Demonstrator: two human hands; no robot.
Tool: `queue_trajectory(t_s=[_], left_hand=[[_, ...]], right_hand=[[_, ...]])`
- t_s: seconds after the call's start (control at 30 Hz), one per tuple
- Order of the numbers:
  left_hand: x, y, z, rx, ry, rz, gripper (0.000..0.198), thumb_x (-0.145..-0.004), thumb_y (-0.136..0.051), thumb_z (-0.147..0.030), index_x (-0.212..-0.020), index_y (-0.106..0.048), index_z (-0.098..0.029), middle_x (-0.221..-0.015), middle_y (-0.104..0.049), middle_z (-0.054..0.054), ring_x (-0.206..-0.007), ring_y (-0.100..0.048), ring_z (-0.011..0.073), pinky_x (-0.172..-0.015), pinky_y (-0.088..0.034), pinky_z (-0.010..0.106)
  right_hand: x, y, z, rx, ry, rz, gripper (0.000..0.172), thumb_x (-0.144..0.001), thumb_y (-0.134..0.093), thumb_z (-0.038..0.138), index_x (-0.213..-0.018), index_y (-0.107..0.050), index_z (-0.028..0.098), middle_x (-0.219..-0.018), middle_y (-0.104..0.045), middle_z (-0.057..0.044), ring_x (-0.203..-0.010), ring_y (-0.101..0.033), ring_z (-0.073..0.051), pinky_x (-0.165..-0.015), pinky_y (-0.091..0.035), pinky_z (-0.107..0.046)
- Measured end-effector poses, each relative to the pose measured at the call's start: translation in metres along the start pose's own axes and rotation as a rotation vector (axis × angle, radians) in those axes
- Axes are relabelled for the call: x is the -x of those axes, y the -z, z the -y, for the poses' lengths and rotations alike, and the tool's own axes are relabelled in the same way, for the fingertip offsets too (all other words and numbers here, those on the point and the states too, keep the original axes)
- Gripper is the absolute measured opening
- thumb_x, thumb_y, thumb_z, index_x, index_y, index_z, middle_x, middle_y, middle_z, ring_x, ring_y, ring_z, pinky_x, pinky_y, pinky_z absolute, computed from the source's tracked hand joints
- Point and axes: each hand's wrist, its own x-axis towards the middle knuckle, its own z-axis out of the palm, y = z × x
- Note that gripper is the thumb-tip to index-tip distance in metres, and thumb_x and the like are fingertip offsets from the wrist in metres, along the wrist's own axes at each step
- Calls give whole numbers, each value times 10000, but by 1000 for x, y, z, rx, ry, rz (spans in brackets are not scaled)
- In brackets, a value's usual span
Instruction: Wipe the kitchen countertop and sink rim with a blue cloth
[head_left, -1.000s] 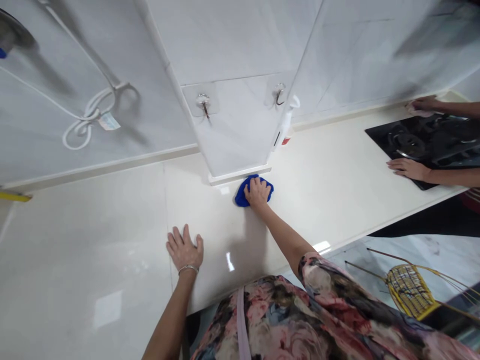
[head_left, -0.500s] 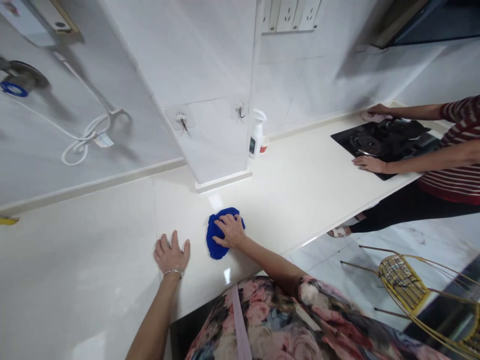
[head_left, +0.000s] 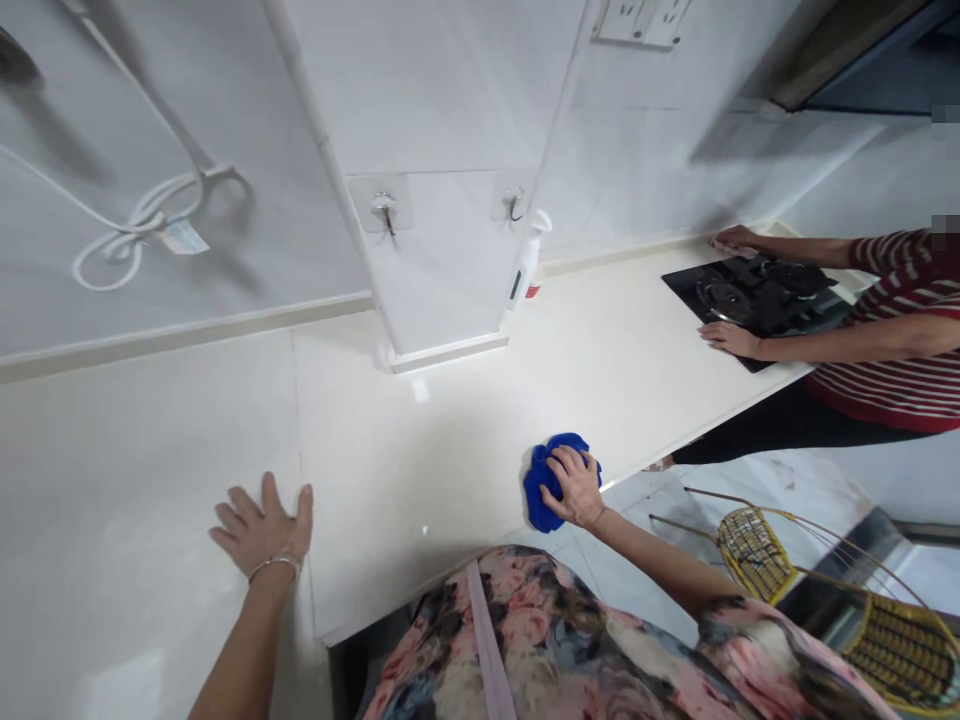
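Since the frame half a second back, the right hand [head_left: 576, 487] has carried the blue cloth [head_left: 541, 484] rightward along the tabletop [head_left: 450, 440] to its near edge, well apart from the left hand [head_left: 264, 527]. Right hand: fingers curled over the bunched cloth, pressing it down. Left hand: spread flat, palm on the tabletop, holding nothing; a spray bottle [head_left: 527, 258] stands well beyond both hands.

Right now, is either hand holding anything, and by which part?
The right hand presses on top of the bunched blue cloth at the counter's front edge. The left hand lies flat and holds nothing.
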Motion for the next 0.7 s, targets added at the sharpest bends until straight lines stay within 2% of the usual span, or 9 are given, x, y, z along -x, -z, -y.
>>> queue_trajectory(t_s=[0.07, 0.17, 0.33, 0.43, 0.5, 0.6, 0.7], left_hand=[[2, -2, 0, 10, 2, 5, 891, -992, -269, -704, -1641, -386, -105, -1747, -152, 271, -1628, -50, 461, -1290, -62, 669], [6, -4, -1, 16, 7, -7, 837, -1010, -312, -661, -1645, -383, -121, -1749, -154, 263, -1629, -58, 456, -1286, -80, 678], [12, -7, -1, 36, 21, -28, 762, -1013, -450, -575, -1641, -402, -145, -1759, -152, 234, -1632, -57, 444, -1290, -84, 678], [13, -8, 1, 52, 31, -32, 701, -1032, -450, -528, -1631, -428, -165, -1760, -165, 220, -1636, -61, 428, -1297, -90, 665], [15, -8, 2, 63, 31, -47, 655, -1048, -430, -485, -1625, -442, -176, -1760, -180, 211, -1641, -58, 409, -1300, -97, 657], [16, -9, 4, 82, 39, -48, 622, -1052, -431, -446, -1620, -454, -194, -1762, -194, 189, -1648, -48, 384, -1303, -103, 656], [17, -10, 5, 95, 48, -31, 619, -1046, -448, -447, -1617, -462, -208, -1766, -194, 171, -1650, -43, 375, -1301, -108, 667]], right_hand=[[-11, -7, 19, -2, 92, 35, 514, -890, -577, 465, -1316, -680, 197, -1409, -640, -182, -1423, -475, -392, -1204, -244, -658], [-42, -24, 70, -79, 287, 77, 550, -869, -580, 447, -1339, -673, 177, -1423, -635, -185, -1446, -449, -403, -1234, -170, -690], [-113, -53, 190, -240, 556, 145, 568, -890, -600, 426, -1397, -641, 172, -1458, -612, -185, -1488, -396, -391, -1257, -91, -698], [-159, -70, 259, -295, 678, 185, 569, -922, -583, 434, -1426, -613, 173, -1494, -586, -177, -1518, -356, -368, -1267, -57, -685], [-191, -80, 296, -307, 734, 205, 564, -938, -573, 428, -1441, -598, 173, -1517, -566, -177, -1527, -341, -360, -1269, -49, -680], [-244, -92, 332, -289, 767, 231, 558, -951, -569, 419, -1454, -589, 178, -1543, -540, -178, -1531, -328, -352, -1271, -54, -660], [-301, -102, 345, -245, 727, 222, 566, -969, -538, 429, -1470, -576, 169, -1555, -522, -182, -1535, -311, -342, -1271, -59, -642]])
